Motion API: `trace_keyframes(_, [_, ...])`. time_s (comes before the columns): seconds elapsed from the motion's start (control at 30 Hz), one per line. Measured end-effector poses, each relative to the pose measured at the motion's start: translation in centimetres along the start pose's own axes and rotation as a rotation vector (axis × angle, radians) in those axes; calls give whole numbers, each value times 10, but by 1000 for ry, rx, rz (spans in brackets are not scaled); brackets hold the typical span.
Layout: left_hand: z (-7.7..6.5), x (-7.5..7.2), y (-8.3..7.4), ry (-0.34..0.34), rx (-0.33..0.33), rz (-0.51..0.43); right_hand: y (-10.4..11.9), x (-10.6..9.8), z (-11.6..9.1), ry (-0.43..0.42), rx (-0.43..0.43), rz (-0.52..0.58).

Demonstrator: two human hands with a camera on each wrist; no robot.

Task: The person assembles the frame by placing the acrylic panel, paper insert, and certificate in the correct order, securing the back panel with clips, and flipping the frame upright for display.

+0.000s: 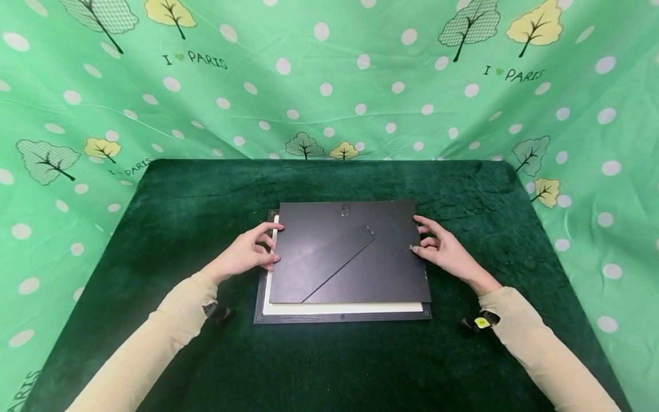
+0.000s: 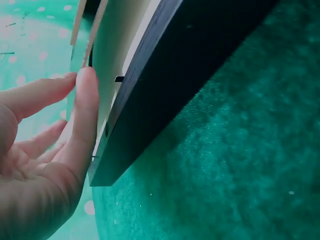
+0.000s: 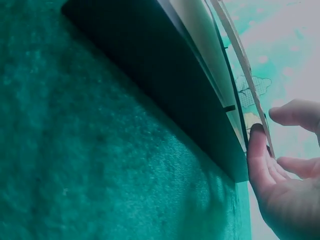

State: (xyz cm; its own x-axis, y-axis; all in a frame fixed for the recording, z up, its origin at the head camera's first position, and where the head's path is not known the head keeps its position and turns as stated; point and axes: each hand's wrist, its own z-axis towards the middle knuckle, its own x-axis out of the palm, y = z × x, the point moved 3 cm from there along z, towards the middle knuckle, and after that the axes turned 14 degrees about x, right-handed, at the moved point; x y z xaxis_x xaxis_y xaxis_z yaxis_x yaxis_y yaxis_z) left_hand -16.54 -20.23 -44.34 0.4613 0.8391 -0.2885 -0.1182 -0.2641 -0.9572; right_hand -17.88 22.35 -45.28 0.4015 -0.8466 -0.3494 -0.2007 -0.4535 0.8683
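Observation:
A black picture frame backing board point(image 1: 329, 263), with a folded easel stand and a small hanger near its far edge, is held over a dark picture frame point(image 1: 298, 319). The frame lies face down, and a white layer point(image 1: 309, 309) shows inside it along the near and left sides. My left hand point(image 1: 244, 254) pinches the board's left edge between thumb and fingers. At the right edge, my right hand point(image 1: 449, 252) grips it too, fingertips underneath in the right wrist view. Between board and frame a gap is visible there. Small dark tabs point(image 2: 119, 79) stick out from the frame's inner side.
Dark green velvety cloth point(image 1: 329, 366) covers the table around the frame. A light green curtain point(image 1: 360, 74) with white dots and trees hangs behind and at both sides. Wrist cameras point(image 1: 481, 321) sit at the beige sleeves.

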Motion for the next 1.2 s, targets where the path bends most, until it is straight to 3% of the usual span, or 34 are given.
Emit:
trace_keyframes(0.43, [-10,1,-1,34,-26,107,0,4,1,4,-40,-65])
trace_keyframes(0.57, [-13,0,-2,-9,-33,71,1,5,1,4,-32,-79])
trace_keyframes(0.73, [-15,-9,0,-125,-58,1,3,5,0,-5,-34,-93])
trace_keyframes(0.8, [-16,-12,3,-142,-60,26,3,5,0,-9,-35,-101])
trace_keyframes(1.03, [-17,-16,19,-165,-35,114,5,7,-1,-13,-55,-172])
trace_keyframes(1.2, [-14,-14,25,-135,-33,174,5,9,0,-13,-81,-215])
